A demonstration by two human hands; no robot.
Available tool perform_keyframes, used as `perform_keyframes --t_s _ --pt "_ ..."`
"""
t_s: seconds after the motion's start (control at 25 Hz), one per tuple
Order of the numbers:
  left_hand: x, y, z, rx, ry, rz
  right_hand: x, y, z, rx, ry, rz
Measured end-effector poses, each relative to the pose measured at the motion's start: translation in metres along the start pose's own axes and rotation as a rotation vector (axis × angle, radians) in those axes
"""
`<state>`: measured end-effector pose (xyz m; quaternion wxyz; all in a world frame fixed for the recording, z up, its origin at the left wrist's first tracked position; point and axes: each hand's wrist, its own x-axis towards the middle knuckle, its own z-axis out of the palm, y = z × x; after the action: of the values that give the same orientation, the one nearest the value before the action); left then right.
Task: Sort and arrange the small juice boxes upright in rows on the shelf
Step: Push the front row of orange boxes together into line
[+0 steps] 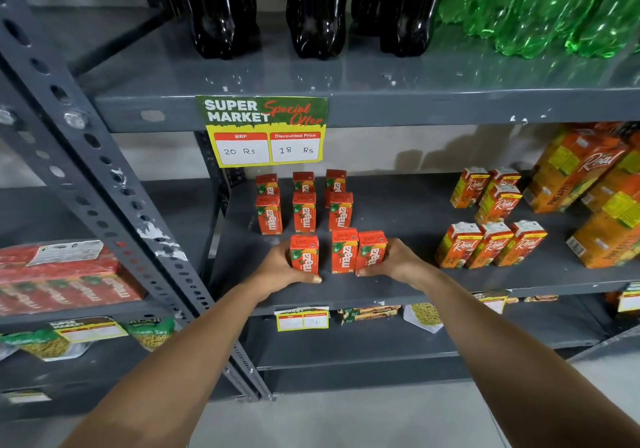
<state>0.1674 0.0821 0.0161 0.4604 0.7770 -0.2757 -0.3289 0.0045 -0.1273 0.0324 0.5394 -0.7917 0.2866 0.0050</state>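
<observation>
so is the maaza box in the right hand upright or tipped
Slightly tipped. The box stands on the shelf, its top leaning right of the straight neighbour, gripped by the right hand.

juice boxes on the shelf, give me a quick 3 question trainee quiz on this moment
1. True or false: the front row of red juice boxes holds three, all upright.
2. Which hand grips the front box nearest the upright post? A) left hand B) right hand C) neither
3. Fill in: the price tag gives the discounted price as ___ Rs.

Key:
1. True
2. A
3. 18
</observation>
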Motion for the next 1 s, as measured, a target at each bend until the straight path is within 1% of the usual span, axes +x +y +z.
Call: perform_keyframes --t_s 0.16,0.32,0.48,0.76,0.88,1.0 --pt "0.008 0.003 0.000 -0.051 -0.027 -0.009 0.016 -0.007 0.013 0.027 -0.060 -0.017" --pt "0.013 0.002 -0.002 -0.085 -0.028 -0.004 0.026 -0.012 0.020 0.101 -0.084 0.028" --pt "0.016 0.003 -0.007 -0.079 -0.051 0.027 0.031 -0.014 0.022 0.065 -0.121 0.030" --pt "0.008 -0.004 -0.011 -0.066 -0.048 0.063 0.029 -0.011 0.035 0.080 -0.089 -0.007" --pt "-0.001 -0.013 -0.016 -0.071 -0.022 0.046 0.022 -0.014 0.047 0.078 -0.076 -0.010" --pt "-0.015 -0.020 -0.023 -0.052 -0.001 0.025 0.014 -0.018 0.061 0.082 -0.099 -0.023"
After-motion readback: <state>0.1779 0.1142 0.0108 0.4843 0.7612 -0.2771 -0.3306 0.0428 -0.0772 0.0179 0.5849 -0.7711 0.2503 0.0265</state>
